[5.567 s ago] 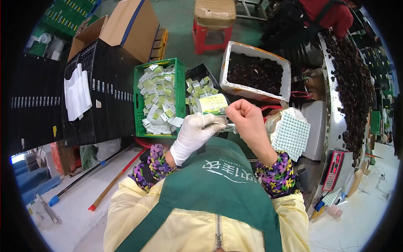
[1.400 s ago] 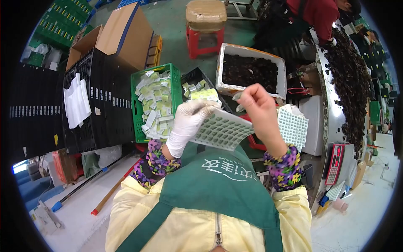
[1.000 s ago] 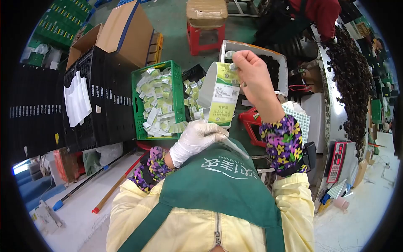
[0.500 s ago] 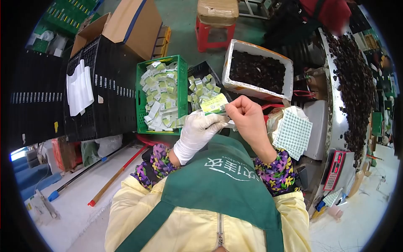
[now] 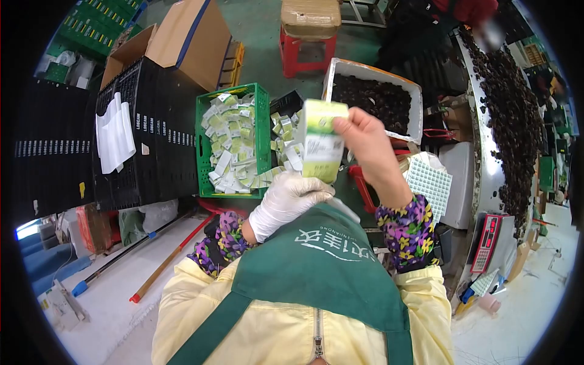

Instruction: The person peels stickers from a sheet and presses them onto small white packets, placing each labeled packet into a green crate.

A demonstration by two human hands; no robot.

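Note:
My bare right hand [image 5: 368,146] pinches the upper right edge of a green-and-white printed card [image 5: 322,149], held up in front of me. Just below its lower end is my left hand [image 5: 292,201] in a white glove, fingers closed. A pale flat piece [image 5: 345,210] sticks out past the gloved fingers; what it belongs to is hidden. Beyond the left hand stands a green crate [image 5: 263,131] heaped with small green-and-white packets [image 5: 234,140]. More such packets [image 5: 283,125] lie in a dark crate beside it, partly covered by the card.
A white foam box [image 5: 417,115] holds dark pieces, as does the long table [image 5: 480,140] at right. A sheet of round stickers [image 5: 429,182] lies right of my right forearm. Black crates [image 5: 146,146] stand left. A red scale [image 5: 485,243] is lower right; a person [image 5: 420,30] stands behind.
My right hand has moved right and up, and the card has swung upright to face me, showing more of its print. My left hand has stayed nearly in place.

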